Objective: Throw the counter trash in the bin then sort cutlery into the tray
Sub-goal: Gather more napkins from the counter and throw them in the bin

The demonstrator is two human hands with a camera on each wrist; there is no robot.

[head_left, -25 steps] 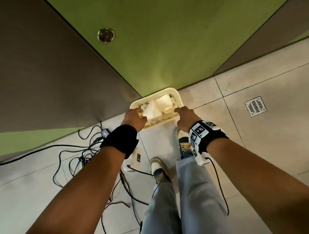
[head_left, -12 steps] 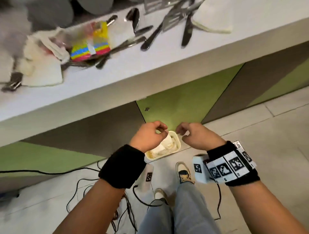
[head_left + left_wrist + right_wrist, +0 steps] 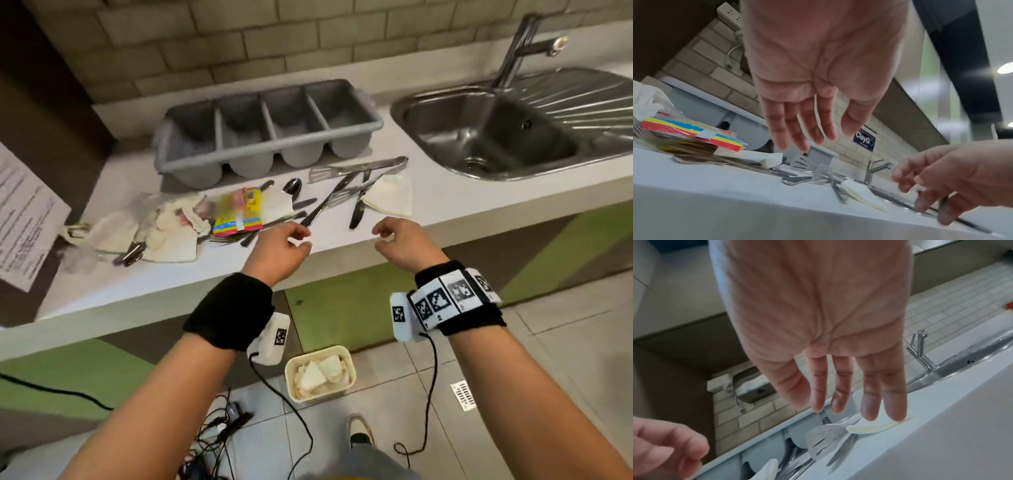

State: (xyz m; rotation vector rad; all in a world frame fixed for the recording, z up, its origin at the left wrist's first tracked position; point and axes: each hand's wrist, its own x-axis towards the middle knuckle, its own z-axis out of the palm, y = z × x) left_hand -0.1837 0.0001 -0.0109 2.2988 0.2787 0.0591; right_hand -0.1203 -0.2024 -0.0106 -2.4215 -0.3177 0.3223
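Observation:
Both hands hover empty at the counter's front edge, fingers relaxed. My left hand [image 3: 293, 240] [image 3: 797, 129] is just in front of the knives and spoons [image 3: 318, 205]. My right hand [image 3: 387, 236] [image 3: 857, 394] is below a folded white napkin [image 3: 390, 197] [image 3: 877, 425]. A colourful striped wrapper [image 3: 239, 216] [image 3: 692, 131] and crumpled tissues [image 3: 164, 229] lie among the cutlery on the left. The grey four-compartment cutlery tray [image 3: 267, 126] sits behind them. The cream bin [image 3: 320, 373] with tissues inside stands on the floor below.
A steel sink [image 3: 496, 137] with a tap [image 3: 524, 44] fills the counter's right side. A printed sheet [image 3: 24, 219] lies at the far left. Black cables [image 3: 222, 428] are tangled on the floor left of the bin. A slotted spatula [image 3: 356, 169] lies by the tray.
My hands rose from the bin on the floor up to the counter's edge. They left the bin rim and now hold nothing. The view swung up from floor to counter.

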